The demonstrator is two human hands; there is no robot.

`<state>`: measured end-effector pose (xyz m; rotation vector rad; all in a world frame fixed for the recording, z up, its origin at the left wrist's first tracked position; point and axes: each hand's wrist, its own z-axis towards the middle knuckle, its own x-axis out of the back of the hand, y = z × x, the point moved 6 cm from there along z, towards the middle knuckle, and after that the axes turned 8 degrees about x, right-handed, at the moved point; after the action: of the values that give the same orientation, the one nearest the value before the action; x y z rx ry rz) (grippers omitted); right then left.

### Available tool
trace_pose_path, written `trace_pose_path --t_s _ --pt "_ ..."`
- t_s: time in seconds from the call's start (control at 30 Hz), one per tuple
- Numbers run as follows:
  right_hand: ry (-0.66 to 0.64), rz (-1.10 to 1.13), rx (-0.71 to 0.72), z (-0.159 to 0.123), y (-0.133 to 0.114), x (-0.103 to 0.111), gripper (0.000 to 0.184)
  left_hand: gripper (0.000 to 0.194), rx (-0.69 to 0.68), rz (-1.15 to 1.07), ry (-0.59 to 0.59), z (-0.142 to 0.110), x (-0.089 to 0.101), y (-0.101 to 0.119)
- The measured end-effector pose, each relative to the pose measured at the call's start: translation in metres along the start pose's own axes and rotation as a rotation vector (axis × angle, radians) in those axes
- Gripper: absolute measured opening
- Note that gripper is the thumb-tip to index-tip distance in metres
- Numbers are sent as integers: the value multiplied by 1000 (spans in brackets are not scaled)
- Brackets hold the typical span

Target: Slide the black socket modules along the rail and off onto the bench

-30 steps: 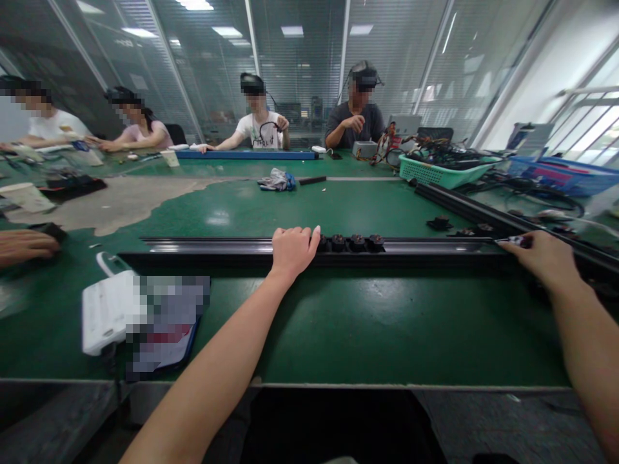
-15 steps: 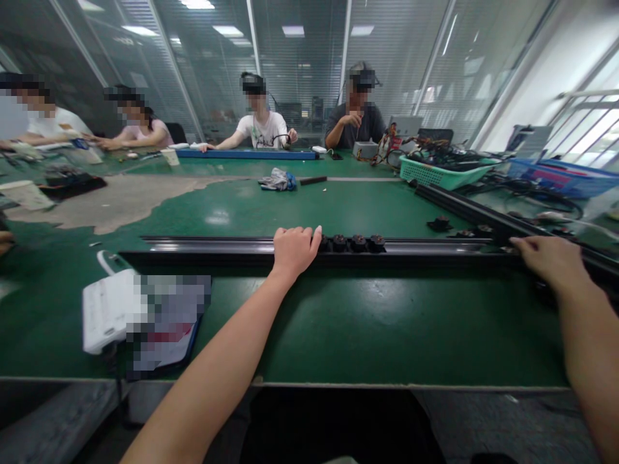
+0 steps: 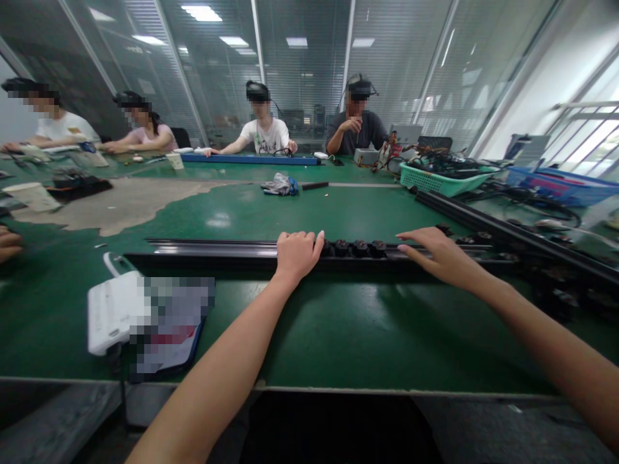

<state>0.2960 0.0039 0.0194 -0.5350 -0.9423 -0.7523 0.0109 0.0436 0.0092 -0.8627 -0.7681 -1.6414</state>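
A long black metal channel [image 3: 222,261] lies crosswise on the table before me, its inside shiny. My left hand [image 3: 298,253] is closed over the channel near its middle, thumb toward the right. Just right of that hand, several small black socket-like modules [image 3: 360,248] sit in a row inside the channel; the leftmost is partly behind my thumb. My right hand [image 3: 432,254] is over the channel right of the row, thumb and fingers apart and nothing between them. Its fingertips point left, close to the last module. I cannot tell whether they touch the channel.
Another black rail [image 3: 478,216] slants across the right side, with loose black parts [image 3: 561,283] around it. Behind are a green basket [image 3: 435,180] of cables and a blue basket [image 3: 563,187]. A white device [image 3: 113,316] and a phone [image 3: 186,351] lie front left. Several people sit across the table.
My right hand has moved left along the channel from its right end to beside the modules, and its fingers have spread. My left hand stays on the channel. The view has shifted slightly.
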Motion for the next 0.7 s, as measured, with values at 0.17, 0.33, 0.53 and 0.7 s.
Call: trace_pose_path --t_s 0.17,0.33,0.53,0.7 --pt "-47 88 53 22 -25 -31 50 64 -1 4 4 0 0 0" --pt "-67 116 37 30 -16 -46 43 64 2 18 13 0 -2 -1" --pt "-25 70 47 27 -14 -41 40 66 3 14 9 1 -1 0" --pt "-26 -10 29 27 -16 -36 41 64 10 -11 -6 1 0 0"
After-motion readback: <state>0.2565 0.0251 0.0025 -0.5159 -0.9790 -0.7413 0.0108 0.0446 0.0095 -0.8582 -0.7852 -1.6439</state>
